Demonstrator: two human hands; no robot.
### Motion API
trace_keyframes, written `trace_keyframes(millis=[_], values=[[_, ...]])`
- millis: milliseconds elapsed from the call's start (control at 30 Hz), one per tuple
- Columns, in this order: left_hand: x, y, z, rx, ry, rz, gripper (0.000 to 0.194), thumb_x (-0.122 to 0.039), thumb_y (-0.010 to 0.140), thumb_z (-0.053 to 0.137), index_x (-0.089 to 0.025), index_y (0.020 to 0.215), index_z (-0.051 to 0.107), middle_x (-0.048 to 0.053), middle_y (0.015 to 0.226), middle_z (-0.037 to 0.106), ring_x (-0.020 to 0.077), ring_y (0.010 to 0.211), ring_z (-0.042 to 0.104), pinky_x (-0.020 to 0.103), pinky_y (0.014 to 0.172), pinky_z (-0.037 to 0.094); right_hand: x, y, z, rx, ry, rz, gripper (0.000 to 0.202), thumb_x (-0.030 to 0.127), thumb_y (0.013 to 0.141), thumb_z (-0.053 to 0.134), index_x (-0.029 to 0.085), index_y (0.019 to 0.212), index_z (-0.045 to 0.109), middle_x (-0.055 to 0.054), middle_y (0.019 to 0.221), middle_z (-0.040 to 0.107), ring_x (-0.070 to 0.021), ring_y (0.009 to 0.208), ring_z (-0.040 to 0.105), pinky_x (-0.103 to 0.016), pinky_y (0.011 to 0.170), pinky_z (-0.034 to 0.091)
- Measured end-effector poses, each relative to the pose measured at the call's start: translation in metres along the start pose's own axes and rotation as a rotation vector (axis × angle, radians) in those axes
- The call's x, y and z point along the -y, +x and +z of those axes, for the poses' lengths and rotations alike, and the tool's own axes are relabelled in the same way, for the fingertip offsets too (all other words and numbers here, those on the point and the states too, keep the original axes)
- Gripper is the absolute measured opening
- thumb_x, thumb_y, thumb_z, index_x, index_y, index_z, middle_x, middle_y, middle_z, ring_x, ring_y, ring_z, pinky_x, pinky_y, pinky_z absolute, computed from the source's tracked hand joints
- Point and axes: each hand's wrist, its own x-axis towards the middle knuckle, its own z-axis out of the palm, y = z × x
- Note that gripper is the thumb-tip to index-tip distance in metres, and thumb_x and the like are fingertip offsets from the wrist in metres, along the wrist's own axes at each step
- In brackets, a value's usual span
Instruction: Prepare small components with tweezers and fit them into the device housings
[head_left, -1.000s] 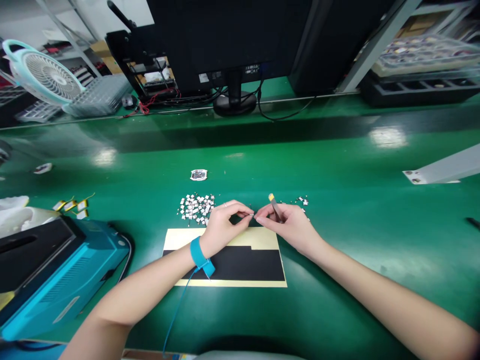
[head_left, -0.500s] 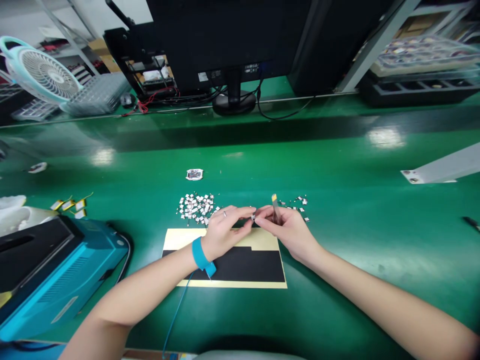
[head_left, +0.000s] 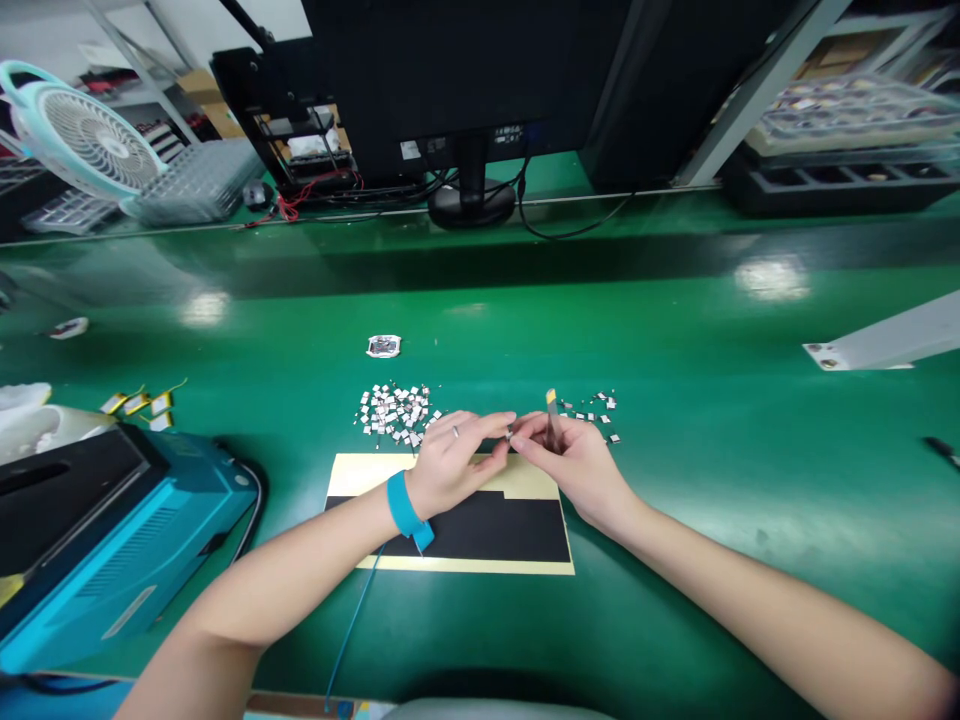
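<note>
My left hand (head_left: 453,462), with a blue wrist strap (head_left: 405,505), pinches a small whitish component (head_left: 509,434) between thumb and fingers. My right hand (head_left: 585,468) meets it there, thumb and forefinger at the same piece. Tweezers (head_left: 553,408) with a yellow end stick up from the right hand's grip; their other end is hidden. Both hands hover by the upper edge of a pale yellow sheet with a black adhesive-looking layer (head_left: 480,535). Left of them lies a pile of small white components (head_left: 391,412); a smaller scatter of components (head_left: 604,418) lies beyond my right hand.
A white-framed part (head_left: 384,346) lies behind the pile. To the left stand a blue and black machine (head_left: 142,550) and several yellow-edged battery-like pieces (head_left: 136,404). A monitor (head_left: 480,80) stands on the shelf; a grey metal arm (head_left: 885,335) juts in from the right.
The hands stay together and the fingers have shifted only slightly around the small component. The whole view has moved a little.
</note>
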Motion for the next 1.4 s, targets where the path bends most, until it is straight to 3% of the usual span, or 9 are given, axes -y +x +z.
trace_keyframes(millis=[233,600,800,1033,1133,1400], values=[[0.001,0.000,0.001,-0.013,-0.024,0.026,0.033,-0.010,0.071,0.058,-0.018,0.101,0.048,0.001,0.072,0.067,0.0113,0.065,0.060,0.023,0.060,0.047,-0.001,0.000,0.001,-0.028,-0.002,0.011,0.006,0.021,0.066,0.060,0.017,0.063,0.056,-0.001,0.072,0.058,-0.0114,0.063,0.049,-0.024,0.054,0.033],[0.001,-0.002,0.002,-0.010,-0.038,0.045,0.030,-0.009,0.070,0.058,-0.016,0.098,0.050,0.003,0.075,0.067,0.0115,0.065,0.060,0.023,0.060,0.047,-0.003,0.002,0.002,-0.022,0.115,0.012,0.016,0.018,0.064,0.063,0.017,0.052,0.051,0.001,0.065,0.055,-0.0122,0.067,0.052,-0.026,0.063,0.037],[0.001,-0.002,0.001,-0.006,-0.047,-0.038,0.031,-0.011,0.069,0.061,-0.017,0.097,0.050,0.001,0.069,0.066,0.0120,0.066,0.061,0.023,0.063,0.048,0.001,0.001,0.000,-0.003,0.200,0.060,0.031,0.018,0.064,0.066,0.016,0.049,0.039,0.002,0.065,0.059,-0.0095,0.063,0.053,-0.023,0.062,0.039],[0.000,0.000,0.000,0.001,-0.078,-0.132,0.031,-0.012,0.069,0.060,-0.016,0.097,0.048,0.000,0.069,0.066,0.0112,0.068,0.062,0.023,0.070,0.049,0.005,0.004,-0.008,0.069,0.224,0.084,0.028,0.016,0.068,0.063,0.016,0.054,0.038,0.000,0.076,0.062,-0.0104,0.072,0.056,-0.024,0.067,0.040],[0.001,0.000,0.001,0.013,-0.128,-0.148,0.031,-0.012,0.069,0.060,-0.017,0.097,0.048,-0.002,0.067,0.065,0.0101,0.065,0.062,0.022,0.070,0.050,0.005,0.004,-0.009,0.090,0.182,0.043,0.023,0.016,0.067,0.064,0.017,0.058,0.043,0.000,0.078,0.062,-0.0118,0.074,0.056,-0.024,0.067,0.040],[0.001,-0.001,0.001,0.076,-0.255,-0.226,0.033,-0.013,0.067,0.062,-0.018,0.097,0.048,-0.002,0.068,0.064,0.0082,0.060,0.061,0.018,0.063,0.050,-0.001,0.003,-0.010,0.047,-0.067,0.016,0.017,0.030,0.065,0.066,0.018,0.072,0.057,0.001,0.065,0.052,-0.0089,0.052,0.040,-0.024,0.048,0.028]])
